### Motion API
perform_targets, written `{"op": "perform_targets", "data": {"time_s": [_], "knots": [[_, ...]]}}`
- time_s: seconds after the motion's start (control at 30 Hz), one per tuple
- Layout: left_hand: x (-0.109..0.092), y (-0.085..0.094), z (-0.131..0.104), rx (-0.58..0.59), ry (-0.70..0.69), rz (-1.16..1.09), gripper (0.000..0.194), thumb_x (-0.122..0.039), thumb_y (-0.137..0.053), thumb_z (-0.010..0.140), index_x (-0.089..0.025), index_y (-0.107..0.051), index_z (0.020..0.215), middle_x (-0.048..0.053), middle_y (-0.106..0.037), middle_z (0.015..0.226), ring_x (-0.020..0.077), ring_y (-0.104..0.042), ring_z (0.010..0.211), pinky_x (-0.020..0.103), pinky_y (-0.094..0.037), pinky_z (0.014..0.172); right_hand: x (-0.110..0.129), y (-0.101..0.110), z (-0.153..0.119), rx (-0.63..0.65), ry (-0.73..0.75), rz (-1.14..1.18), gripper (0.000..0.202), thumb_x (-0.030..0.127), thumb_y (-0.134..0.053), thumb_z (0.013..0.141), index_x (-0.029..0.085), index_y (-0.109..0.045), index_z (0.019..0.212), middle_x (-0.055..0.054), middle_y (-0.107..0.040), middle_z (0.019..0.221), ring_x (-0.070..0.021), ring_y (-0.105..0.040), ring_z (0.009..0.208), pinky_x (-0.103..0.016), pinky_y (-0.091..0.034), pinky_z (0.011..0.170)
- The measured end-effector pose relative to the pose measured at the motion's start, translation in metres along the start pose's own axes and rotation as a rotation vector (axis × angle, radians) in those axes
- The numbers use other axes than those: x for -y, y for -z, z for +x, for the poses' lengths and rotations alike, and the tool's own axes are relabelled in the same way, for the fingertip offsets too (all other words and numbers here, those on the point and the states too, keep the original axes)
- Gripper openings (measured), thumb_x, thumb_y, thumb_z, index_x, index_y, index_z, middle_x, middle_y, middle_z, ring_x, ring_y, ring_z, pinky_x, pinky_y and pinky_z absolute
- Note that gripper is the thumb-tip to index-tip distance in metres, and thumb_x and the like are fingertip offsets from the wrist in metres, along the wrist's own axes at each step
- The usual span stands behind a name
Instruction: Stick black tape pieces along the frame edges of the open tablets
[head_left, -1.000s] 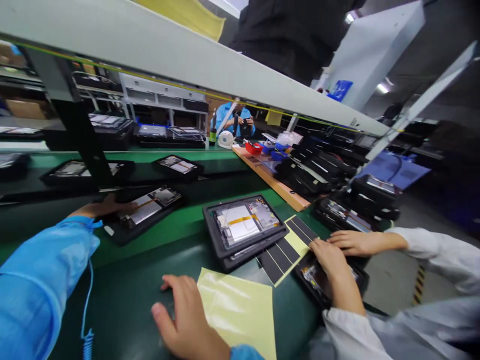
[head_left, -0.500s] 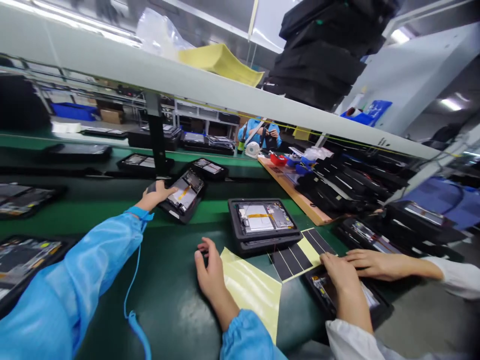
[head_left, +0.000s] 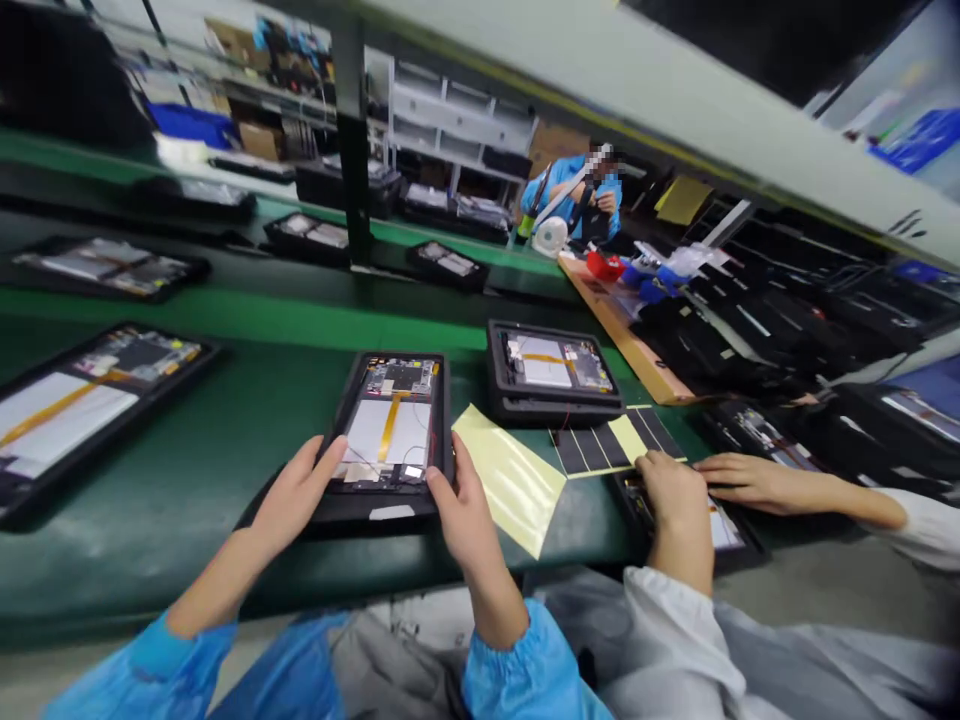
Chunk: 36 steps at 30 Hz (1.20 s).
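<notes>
In front of me is an opened tablet (head_left: 390,430) in a black foam tray (head_left: 394,515), showing a silver battery, an orange ribbon cable and a circuit board. My left hand (head_left: 296,495) grips the tray's left side, its thumb along the edge. On the opposite side my right hand (head_left: 465,505) holds the tray, with its thumb on the near right corner. The tray is tilted slightly over the near edge of the green bench (head_left: 172,480). A yellow backing sheet (head_left: 514,475) lies just right of my right hand.
Stacked foam trays (head_left: 555,405) with another opened tablet stand behind the yellow sheet. A sheet of black strips (head_left: 592,448) lies beside them. At right, a co-worker's hands (head_left: 679,500) work on another tablet. More tablets (head_left: 97,400) lie at left, and a post (head_left: 352,150) rises behind.
My left hand has brought the tablet in its tray from the back of the bench to the near edge. My right hand has taken hold of its right side. The view has tipped downward.
</notes>
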<state>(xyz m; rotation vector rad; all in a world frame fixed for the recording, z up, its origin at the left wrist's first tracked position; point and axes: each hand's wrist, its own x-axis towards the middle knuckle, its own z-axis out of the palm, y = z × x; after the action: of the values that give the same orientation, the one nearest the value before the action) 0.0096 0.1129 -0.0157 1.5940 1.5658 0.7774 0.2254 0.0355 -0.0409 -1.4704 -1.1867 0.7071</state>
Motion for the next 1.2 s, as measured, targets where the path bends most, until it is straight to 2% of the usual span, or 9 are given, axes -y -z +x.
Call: {"op": "perform_targets", "data": {"time_s": [0.1, 0.17, 0.23, 0.3, 0.43, 0.57, 0.87, 1.03, 1.2], "knots": [[0.018, -0.006, -0.046, -0.131, -0.186, 0.207, 0.075, -0.084, -0.046, 0.093, -0.018, -0.070, 0.121, 0.019, -0.070, 0.127, 0.0442, -0.062, 0.123, 0.059, -0.050, 0.109, 0.002, 0.009, -0.034, 0.020, -0.055, -0.084, 0.067, 0.041, -0.058, 0.105, 0.016, -0.046, 0.165, -0.015, -0.054, 0.166, -0.0290, -0.054, 0.153, -0.049, -0.047, 0.126], [0.016, -0.014, -0.066, -0.202, -0.531, 0.362, 0.050, -0.061, -0.053, 0.104, -0.019, -0.069, 0.125, 0.019, -0.069, 0.125, 0.0394, -0.063, 0.116, 0.054, -0.052, 0.103, 0.005, 0.010, -0.045, 0.022, -0.059, -0.140, 0.063, 0.039, -0.058, 0.105, 0.015, -0.049, 0.162, -0.016, -0.055, 0.165, -0.0303, -0.053, 0.153, -0.051, -0.045, 0.128], [0.008, -0.025, -0.076, -0.153, -0.859, 0.426, 0.029, -0.037, -0.053, 0.109, -0.020, -0.068, 0.126, 0.015, -0.070, 0.115, 0.0315, -0.066, 0.105, 0.045, -0.054, 0.094, 0.009, 0.012, -0.050, 0.021, -0.031, -0.185, 0.058, 0.038, -0.054, 0.107, 0.015, -0.052, 0.160, -0.017, -0.056, 0.164, -0.0301, -0.053, 0.153, -0.052, -0.042, 0.130], [-0.001, -0.035, -0.074, -0.051, -1.011, 0.454, 0.025, -0.024, -0.051, 0.108, -0.020, -0.068, 0.127, 0.012, -0.070, 0.108, 0.0277, -0.066, 0.098, 0.041, -0.052, 0.088, 0.015, 0.016, -0.054, 0.010, 0.016, -0.247, 0.053, 0.037, -0.051, 0.109, 0.016, -0.055, 0.157, -0.017, -0.054, 0.164, -0.0302, -0.049, 0.155, -0.054, -0.040, 0.131], [-0.008, -0.045, -0.047, 0.138, -1.000, 0.493, 0.018, -0.024, -0.053, 0.107, -0.019, -0.071, 0.107, 0.009, -0.067, 0.095, 0.0260, -0.062, 0.085, 0.038, -0.047, 0.076, 0.032, 0.029, -0.062, -0.074, 0.134, -0.317, 0.039, 0.030, -0.050, 0.110, 0.020, -0.066, 0.144, -0.016, -0.058, 0.160, -0.0298, -0.047, 0.156, -0.055, -0.042, 0.128], [-0.007, -0.043, -0.030, 0.210, -1.000, 0.336, 0.030, -0.026, -0.044, 0.112, -0.018, -0.069, 0.098, 0.008, -0.070, 0.093, 0.0246, -0.065, 0.088, 0.037, -0.049, 0.084, 0.045, 0.035, -0.062, -0.097, 0.164, -0.237, 0.025, 0.025, -0.052, 0.109, 0.023, -0.074, 0.119, -0.011, -0.077, 0.118, -0.0246, -0.071, 0.115, -0.042, -0.058, 0.103], [-0.003, -0.046, -0.044, 0.171, -0.505, -0.111, 0.034, -0.043, -0.054, 0.105, -0.020, -0.079, 0.099, 0.004, -0.081, 0.095, 0.0220, -0.077, 0.088, 0.031, -0.055, 0.079, 0.039, 0.023, -0.028, 0.126, 0.072, -0.134, 0.017, 0.026, -0.071, 0.095, 0.022, -0.078, 0.110, -0.006, -0.077, 0.105, -0.0227, -0.068, 0.099, -0.036, -0.055, 0.090], [-0.004, -0.050, -0.039, 0.182, -0.610, -0.073, 0.030, -0.034, -0.054, 0.103, -0.020, -0.078, 0.093, 0.003, -0.078, 0.086, 0.0205, -0.074, 0.079, 0.030, -0.053, 0.072, 0.039, 0.020, -0.015, 0.165, -0.079, -0.094, 0.009, 0.031, -0.073, 0.091, 0.022, -0.073, 0.091, -0.001, -0.072, 0.087, -0.0186, -0.064, 0.083, -0.031, -0.052, 0.080], [-0.001, -0.047, -0.046, 0.016, -0.851, 0.108, 0.025, -0.022, -0.052, 0.108, -0.017, -0.076, 0.113, 0.008, -0.073, 0.103, 0.0228, -0.068, 0.096, 0.034, -0.053, 0.086, 0.042, 0.036, -0.014, 0.249, -0.003, -0.149, 0.016, 0.026, -0.069, 0.094, 0.022, -0.075, 0.108, -0.002, -0.073, 0.091, -0.0181, -0.064, 0.083, -0.031, -0.052, 0.079]]}}
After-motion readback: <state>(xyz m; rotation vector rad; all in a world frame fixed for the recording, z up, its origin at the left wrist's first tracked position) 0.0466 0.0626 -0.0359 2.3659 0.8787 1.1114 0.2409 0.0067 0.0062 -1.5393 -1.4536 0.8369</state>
